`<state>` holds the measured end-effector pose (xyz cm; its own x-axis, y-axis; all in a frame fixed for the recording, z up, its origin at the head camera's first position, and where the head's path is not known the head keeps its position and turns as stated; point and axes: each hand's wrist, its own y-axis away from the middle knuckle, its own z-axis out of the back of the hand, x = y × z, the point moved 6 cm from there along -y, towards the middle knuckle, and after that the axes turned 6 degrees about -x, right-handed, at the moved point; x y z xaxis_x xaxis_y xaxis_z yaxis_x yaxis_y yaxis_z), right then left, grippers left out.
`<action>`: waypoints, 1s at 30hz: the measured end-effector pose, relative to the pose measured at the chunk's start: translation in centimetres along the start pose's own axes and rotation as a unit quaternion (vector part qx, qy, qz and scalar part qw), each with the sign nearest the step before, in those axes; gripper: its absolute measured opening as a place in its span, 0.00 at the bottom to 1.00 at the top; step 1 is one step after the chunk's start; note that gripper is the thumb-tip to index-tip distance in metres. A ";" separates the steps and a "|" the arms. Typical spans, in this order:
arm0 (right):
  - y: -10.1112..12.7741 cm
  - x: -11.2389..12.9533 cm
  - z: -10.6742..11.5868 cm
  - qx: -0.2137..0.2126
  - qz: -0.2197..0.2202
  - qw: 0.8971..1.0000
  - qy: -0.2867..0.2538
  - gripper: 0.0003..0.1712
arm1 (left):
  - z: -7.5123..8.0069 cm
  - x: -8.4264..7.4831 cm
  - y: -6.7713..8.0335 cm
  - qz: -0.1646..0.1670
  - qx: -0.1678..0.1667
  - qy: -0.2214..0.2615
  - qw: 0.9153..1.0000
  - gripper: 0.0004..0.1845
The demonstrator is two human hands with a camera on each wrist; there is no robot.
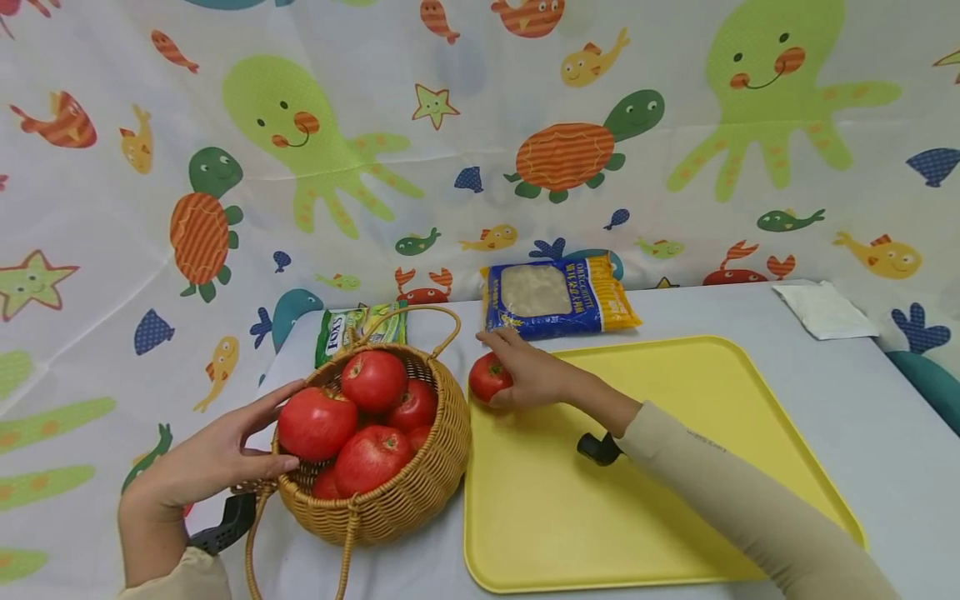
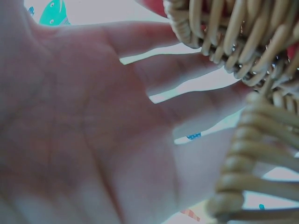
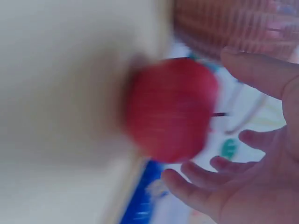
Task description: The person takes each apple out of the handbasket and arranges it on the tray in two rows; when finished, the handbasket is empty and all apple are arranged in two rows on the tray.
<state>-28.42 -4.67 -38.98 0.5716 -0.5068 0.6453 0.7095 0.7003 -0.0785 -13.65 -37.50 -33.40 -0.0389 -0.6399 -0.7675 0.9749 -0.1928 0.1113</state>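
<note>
Starting with the tray (image 1: 660, 500), expect trouble at the low rim: probably too shallow to stop a rolling fruit if bumped near the far left corner. Next in size, watch the basket (image 1: 448, 475), standing just beside the tray's left edge with mouth seemingly tipped toward the left hand (image 1: 206, 458); could lean further under an uneven push and spill the heaped apples (image 1: 375, 462) over the lowered side. Treat the left hand as a weak brace: spread, fingers nearly straight, reaching to the wicker without any pinch showing. With the right hand (image 1: 534, 375), find fingers and thumb apart and loosely bent, beside the lone apple (image 1: 487, 379) in the tray's far left corner; might knock that fruit over the rim by closing off-centre. Comparing views, get the whole layout of tray and basket only from the head. From the left wrist, see the flat palm and the gaps between fingers, lost from above; cannot tell how firmly the tips press, being hidden behind wicker. From the right wrist, make out through blur a gap between fingers and lone apple, unreadable from the head, plus the dark stem in profile.
</note>
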 end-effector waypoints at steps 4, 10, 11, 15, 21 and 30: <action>-0.2 3.0 2.3 -0.034 0.035 0.999 0.000 0.48 | 0.0 0.0 0.0 -0.001 0.000 0.000 1.000 0.46; -0.6 9.2 3.7 -0.065 0.063 0.994 -0.066 0.40 | -0.1 -0.2 -0.1 0.000 0.002 0.002 1.000 0.46; -0.8 10.2 3.5 -0.057 0.061 0.994 -0.076 0.39 | -0.1 -0.2 -0.1 0.002 0.002 0.001 1.000 0.46; -1.9 13.2 1.7 -0.006 0.037 0.995 -0.092 0.34 | -0.1 -0.3 0.0 0.005 0.001 0.002 1.000 0.47; -3.4 15.8 -2.2 0.065 0.002 0.996 -0.060 0.32 | -0.2 -0.3 -0.1 0.010 0.006 0.010 1.000 0.47; -4.8 18.1 -4.9 0.074 -0.029 0.996 0.027 0.33 | 0.0 -0.3 0.0 0.012 0.007 -0.004 1.000 0.47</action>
<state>-19.40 -19.70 -30.65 0.5554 -0.5727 0.6029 0.6759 0.7333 0.0738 -13.61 -37.31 -33.21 -0.0162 -0.6498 -0.7599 0.9724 -0.1873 0.1394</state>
